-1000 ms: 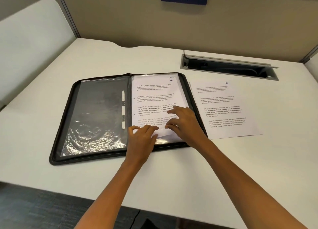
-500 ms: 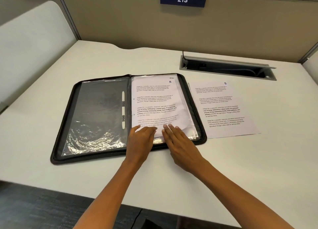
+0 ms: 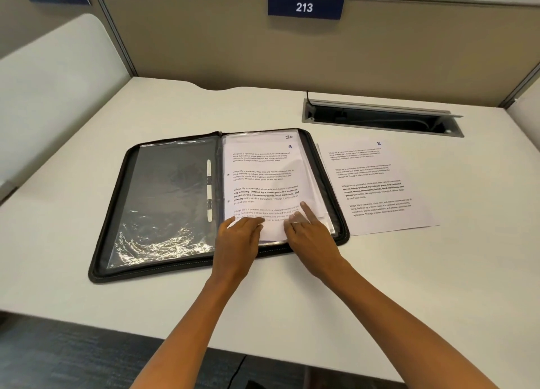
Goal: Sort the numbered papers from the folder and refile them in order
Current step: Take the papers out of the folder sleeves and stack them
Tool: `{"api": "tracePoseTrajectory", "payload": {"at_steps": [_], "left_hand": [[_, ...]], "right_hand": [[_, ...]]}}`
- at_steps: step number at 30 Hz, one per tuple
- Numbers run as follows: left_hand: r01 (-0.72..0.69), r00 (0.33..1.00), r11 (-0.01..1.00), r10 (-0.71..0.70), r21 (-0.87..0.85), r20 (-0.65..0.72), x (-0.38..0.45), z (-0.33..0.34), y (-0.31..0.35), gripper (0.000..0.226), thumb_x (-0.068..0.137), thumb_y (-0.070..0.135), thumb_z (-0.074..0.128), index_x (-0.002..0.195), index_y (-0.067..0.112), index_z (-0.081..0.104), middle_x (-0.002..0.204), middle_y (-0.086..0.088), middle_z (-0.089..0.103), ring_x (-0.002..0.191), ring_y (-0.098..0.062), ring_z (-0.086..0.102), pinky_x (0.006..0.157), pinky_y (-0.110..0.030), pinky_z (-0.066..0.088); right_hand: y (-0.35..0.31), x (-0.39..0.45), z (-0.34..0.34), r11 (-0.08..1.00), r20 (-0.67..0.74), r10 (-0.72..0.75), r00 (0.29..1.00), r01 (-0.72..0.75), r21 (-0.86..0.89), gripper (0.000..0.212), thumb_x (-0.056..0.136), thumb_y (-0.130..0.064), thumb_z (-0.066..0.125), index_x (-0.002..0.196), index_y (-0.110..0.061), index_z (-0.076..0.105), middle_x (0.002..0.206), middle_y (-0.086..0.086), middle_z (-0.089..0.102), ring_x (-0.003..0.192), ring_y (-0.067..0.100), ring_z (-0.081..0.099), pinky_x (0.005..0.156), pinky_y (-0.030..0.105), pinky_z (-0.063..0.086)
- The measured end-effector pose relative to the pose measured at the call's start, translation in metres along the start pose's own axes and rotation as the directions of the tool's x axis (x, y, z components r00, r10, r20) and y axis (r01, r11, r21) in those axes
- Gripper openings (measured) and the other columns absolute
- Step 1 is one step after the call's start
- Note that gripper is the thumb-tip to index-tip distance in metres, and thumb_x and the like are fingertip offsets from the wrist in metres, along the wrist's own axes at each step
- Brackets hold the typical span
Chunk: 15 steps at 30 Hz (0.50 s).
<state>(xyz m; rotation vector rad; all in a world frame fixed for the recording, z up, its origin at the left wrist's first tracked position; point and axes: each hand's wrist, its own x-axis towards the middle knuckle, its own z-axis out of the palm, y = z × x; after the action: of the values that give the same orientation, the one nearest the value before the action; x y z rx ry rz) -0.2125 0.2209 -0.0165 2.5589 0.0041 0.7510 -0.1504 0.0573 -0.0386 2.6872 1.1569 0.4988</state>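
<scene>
Papers point(image 3: 263, 184) sat stacked in the right half of the open black folder point(image 3: 117, 242), the top sheet marked 8 and the one beneath it, showing at the far edge, marked 10. One sheet marked 2 point(image 3: 377, 184) lay flat on the tabletop point(image 3: 438, 272) just right of the folder, its left edge close against the folder's rim. The folder's left half showed only a shiny plastic sleeve point(image 3: 169, 201) and a white binder strip point(image 3: 209, 190) near the spine.

Both my hands rested on the near edge of the stack. My left hand point(image 3: 238, 236) lay flat with loose fingers pressing the top sheet down, its grip released. My right hand point(image 3: 306, 236) also lay on the paper with the forefinger stretched forward onto the page; the other fingers seemed slightly bent at the sheet's near right corner, but I judged that grip released too, holding nothing.

As I read it, I was about to free the top sheet. The risk lay in the thin, slippery sheets: a finger sliding over the corner could catch two pages together, so 8 and 10 might come away as one. Pressing too hard with the left hand could crease or tear the page at its punched holes. The loose sheet could also be nudged off its spot.
</scene>
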Motion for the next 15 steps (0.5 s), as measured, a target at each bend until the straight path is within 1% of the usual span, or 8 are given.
{"api": "tracePoseTrajectory", "payload": {"at_steps": [1, 3, 5, 7, 9, 12, 14, 15], "left_hand": [[-0.006, 1.0, 1.0, 0.005, 0.006, 0.013, -0.003, 0.001, -0.001, 0.018, 0.08, 0.012, 0.061, 0.094, 0.009, 0.072, 0.089, -0.002, 0.073, 0.085, -0.011, 0.057, 0.081, -0.038, 0.052], [-0.008, 0.997, 1.0, 0.008, -0.004, 0.078, -0.01, 0.002, -0.004, 0.028, 0.087, 0.025, 0.053, 0.108, 0.011, 0.068, 0.102, -0.001, 0.071, 0.093, -0.017, 0.063, 0.089, -0.041, 0.05], [-0.01, 0.988, 1.0, 0.013, -0.021, 0.152, -0.019, 0.002, -0.007, 0.04, 0.089, 0.038, 0.048, 0.12, 0.016, 0.059, 0.116, 0.001, 0.065, 0.107, -0.015, 0.058, 0.096, -0.041, 0.046], [-0.01, 0.985, 1.0, 0.013, -0.018, 0.172, -0.029, -0.001, -0.009, 0.045, 0.089, 0.046, 0.047, 0.124, 0.018, 0.056, 0.124, -0.001, 0.059, 0.115, -0.014, 0.05, 0.097, -0.039, 0.041], [0.024, 0.983, 1.0, -0.021, -0.014, 0.18, -0.039, -0.003, -0.013, 0.045, 0.09, 0.048, 0.046, 0.122, 0.018, 0.058, 0.126, -0.004, 0.056, 0.116, -0.019, 0.05, 0.095, -0.039, 0.041], [0.072, 0.985, 0.997, -0.069, -0.009, 0.158, -0.052, -0.006, -0.023, 0.037, 0.09, 0.042, 0.046, 0.105, 0.016, 0.066, 0.117, -0.008, 0.059, 0.106, -0.026, 0.056, 0.087, -0.043, 0.048], [0.071, 0.987, 0.997, -0.071, 0.001, 0.148, -0.057, -0.008, -0.026, 0.031, 0.09, 0.038, 0.048, 0.095, 0.015, 0.068, 0.111, -0.008, 0.059, 0.1, -0.027, 0.057, 0.082, -0.039, 0.048], [0.08, 0.986, 0.997, -0.08, 0.007, 0.149, -0.06, -0.009, -0.025, 0.029, 0.089, 0.036, 0.05, 0.094, 0.015, 0.069, 0.11, -0.008, 0.059, 0.099, -0.026, 0.057, 0.082, -0.037, 0.046]], "right_hand": [[0.001, 0.0, -0.001, 1.0, -0.031, 0.0, 1.0, 0.001, 0.028, 0.039, 0.055, 0.0, 0.082, 0.091, 0.005, 0.069, 0.082, 0.017, 0.071, 0.084, 0.029, 0.069, 0.107, 0.045, 0.038], [0.002, -0.001, -0.004, 0.993, -0.083, 0.006, 0.997, 0.003, 0.115, 0.033, 0.052, -0.002, 0.086, 0.081, -0.001, 0.071, 0.079, 0.014, 0.071, 0.08, 0.027, 0.069, 0.094, 0.038, 0.05], [0.002, -0.004, -0.009, 0.98, -0.103, 0.006, 0.995, 0.014, 0.198, 0.03, 0.048, -0.002, 0.089, 0.071, -0.007, 0.069, 0.074, 0.009, 0.07, 0.074, 0.023, 0.069, 0.079, 0.031, 0.056], [0.002, -0.009, -0.011, 0.972, -0.113, 0.0, 0.994, 0.027, 0.233, 0.031, 0.044, -0.002, 0.089, 0.067, -0.009, 0.069, 0.073, 0.007, 0.071, 0.072, 0.022, 0.07, 0.072, 0.028, 0.056], [0.001, -0.016, -0.01, 0.964, -0.125, -0.019, 0.992, 0.051, 0.262, 0.033, 0.043, -0.003, 0.09, 0.07, -0.01, 0.071, 0.077, 0.007, 0.073, 0.078, 0.022, 0.071, 0.074, 0.029, 0.056], [0.0, -0.031, -0.008, 0.946, -0.165, -0.048, 0.985, 0.097, 0.308, 0.037, 0.044, 0.0, 0.09, 0.076, -0.008, 0.073, 0.082, 0.008, 0.073, 0.082, 0.022, 0.071, 0.077, 0.031, 0.056], [-0.001, -0.043, -0.006, 0.933, -0.188, -0.063, 0.98, 0.125, 0.337, 0.039, 0.045, 0.002, 0.089, 0.079, -0.008, 0.074, 0.085, 0.008, 0.074, 0.084, 0.022, 0.071, 0.078, 0.031, 0.056], [-0.002, -0.05, -0.005, 0.926, -0.194, -0.07, 0.979, 0.136, 0.351, 0.04, 0.046, 0.002, 0.089, 0.082, -0.008, 0.074, 0.088, 0.008, 0.074, 0.085, 0.022, 0.071, 0.079, 0.031, 0.055]]}}
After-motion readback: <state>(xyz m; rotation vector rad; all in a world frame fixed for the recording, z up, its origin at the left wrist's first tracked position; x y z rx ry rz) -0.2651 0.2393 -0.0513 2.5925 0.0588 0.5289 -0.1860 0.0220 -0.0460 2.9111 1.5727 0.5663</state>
